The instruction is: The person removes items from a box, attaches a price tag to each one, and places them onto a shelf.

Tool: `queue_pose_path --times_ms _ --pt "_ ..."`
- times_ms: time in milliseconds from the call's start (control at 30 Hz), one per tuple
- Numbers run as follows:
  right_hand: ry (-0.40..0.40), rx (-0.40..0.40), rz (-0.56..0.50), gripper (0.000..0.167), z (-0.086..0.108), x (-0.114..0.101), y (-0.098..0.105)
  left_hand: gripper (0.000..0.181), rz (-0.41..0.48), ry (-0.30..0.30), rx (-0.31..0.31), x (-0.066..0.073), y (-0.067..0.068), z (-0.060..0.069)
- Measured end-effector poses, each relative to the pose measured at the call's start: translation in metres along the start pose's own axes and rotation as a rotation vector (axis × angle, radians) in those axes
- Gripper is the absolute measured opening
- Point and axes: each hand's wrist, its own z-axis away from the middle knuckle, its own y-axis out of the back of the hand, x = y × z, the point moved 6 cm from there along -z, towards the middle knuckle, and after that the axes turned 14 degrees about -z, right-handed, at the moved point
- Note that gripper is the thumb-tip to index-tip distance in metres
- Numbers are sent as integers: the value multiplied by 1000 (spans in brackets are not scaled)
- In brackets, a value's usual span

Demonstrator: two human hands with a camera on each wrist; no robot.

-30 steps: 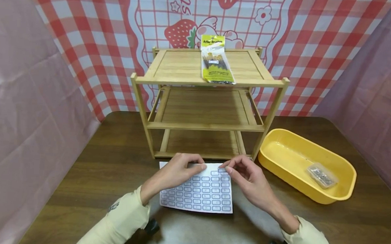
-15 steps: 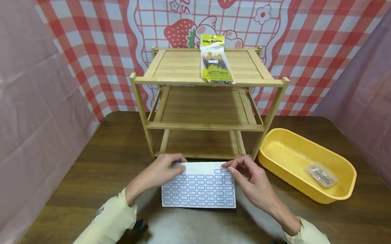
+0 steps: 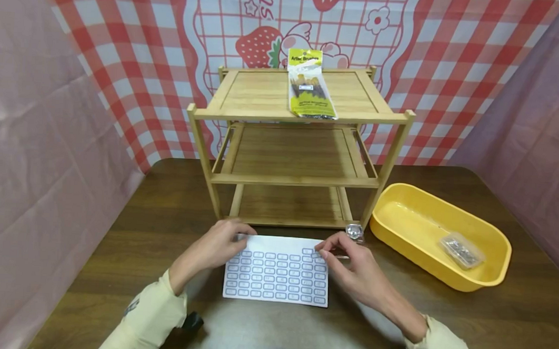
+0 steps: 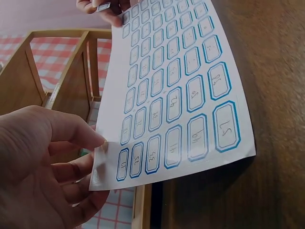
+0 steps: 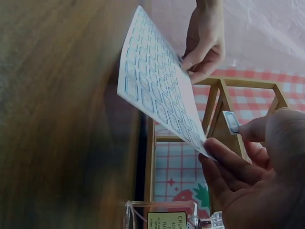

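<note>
Left wrist only: legible label sheet (image 4: 164,88)

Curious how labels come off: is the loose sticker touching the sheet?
Apart: the right wrist view shows a clear gap between sheet and sticker.

Clr. box (image 3: 462,251) in yel. tub (image 3: 412,259); chkd. cloth (image 3: 475,63).

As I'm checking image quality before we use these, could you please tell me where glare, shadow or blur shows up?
Head view: pale glare on the near part of the table, soft shadow near the right hand, writing on the label sheet too small to read; left wrist view: nearest numbers legible, far ones not; right wrist view: dimmer, table blurred, writing unreadable.
</note>
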Motion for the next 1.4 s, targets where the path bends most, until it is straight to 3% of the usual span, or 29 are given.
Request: queue_pose_path --times_ms 300,500,767,1400 --pt "89 -39 69 23 2 4 -14 26 -64 -16 12 -4 -9 2" --pt "4 -69 82 21 4 15 -22 23 -59 31 -4 -10 -17 4" --pt "-118 -123 102 17 4 28 -29 24 -94 28 -11 -15 -25 5" --pt "-102 -190 170 15 2 39 -38 21 -192 61 5 -20 -33 8"
